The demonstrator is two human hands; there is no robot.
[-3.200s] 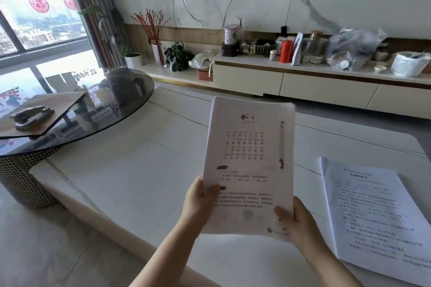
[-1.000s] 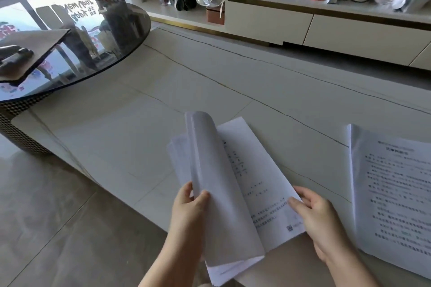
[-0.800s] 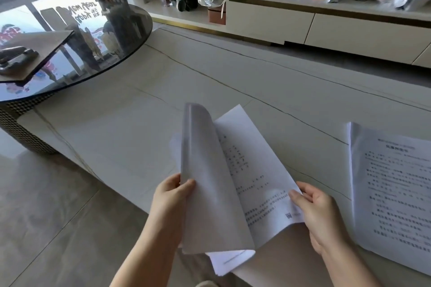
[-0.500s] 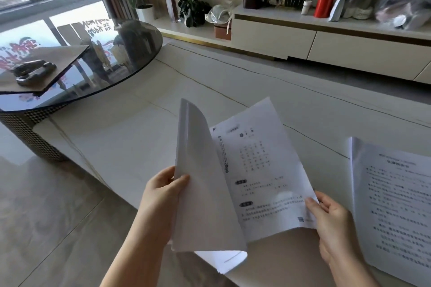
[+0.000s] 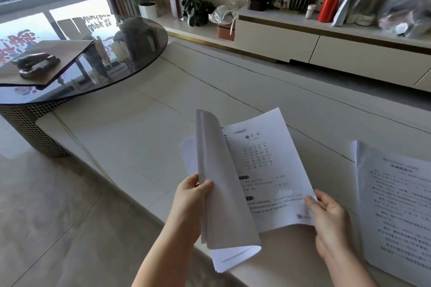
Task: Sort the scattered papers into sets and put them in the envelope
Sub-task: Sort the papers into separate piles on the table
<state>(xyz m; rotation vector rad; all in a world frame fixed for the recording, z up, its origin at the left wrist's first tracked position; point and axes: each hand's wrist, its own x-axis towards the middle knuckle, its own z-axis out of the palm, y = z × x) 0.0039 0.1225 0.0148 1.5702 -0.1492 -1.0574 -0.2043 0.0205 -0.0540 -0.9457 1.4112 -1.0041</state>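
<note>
Papers (image 5: 263, 170) held above the table (image 5: 140, 137): left hand (image 5: 190, 202) fingers pinch turned-back sheets, right hand (image 5: 331, 219) fingers pinch the printed page's corner.

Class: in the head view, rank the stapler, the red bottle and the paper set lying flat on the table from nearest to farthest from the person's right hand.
Measured from the right hand:
1. Paper set, just to its right on the table.
2. Red bottle, far ahead on the cabinet.
3. Stapler, far left on the glass table.
</note>
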